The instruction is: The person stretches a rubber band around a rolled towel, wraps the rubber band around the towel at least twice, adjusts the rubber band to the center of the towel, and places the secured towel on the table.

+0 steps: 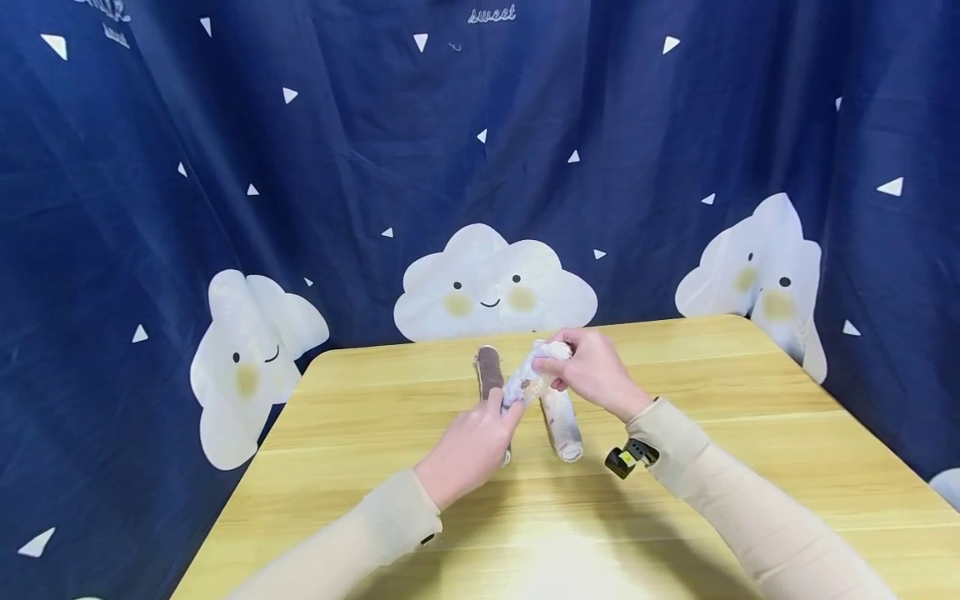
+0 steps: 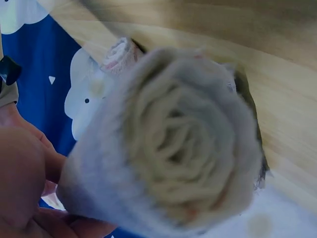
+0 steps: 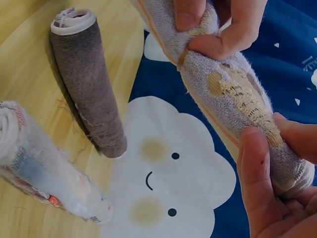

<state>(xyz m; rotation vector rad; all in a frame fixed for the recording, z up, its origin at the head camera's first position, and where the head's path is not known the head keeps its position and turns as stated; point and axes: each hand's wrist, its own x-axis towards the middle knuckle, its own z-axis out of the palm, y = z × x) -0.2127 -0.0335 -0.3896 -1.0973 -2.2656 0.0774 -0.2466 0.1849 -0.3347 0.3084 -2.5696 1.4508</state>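
Note:
Between my two hands is a pale lavender rolled towel with a tan and brown pattern, lifted above the table at a slant. My left hand grips its lower end, fingertips at a thin tan band around the roll. Near the upper end, my right hand pinches it between thumb and fingers. In the left wrist view, the spiral end of the towel fills the middle, blurred. Beneath lie a brown rolled towel, partly hidden by my left hand in the head view, and a whitish rolled towel.
The light wooden table extends around the rolls. Behind it hangs a dark blue curtain with white clouds and triangles. A small black device is strapped at my right cuff.

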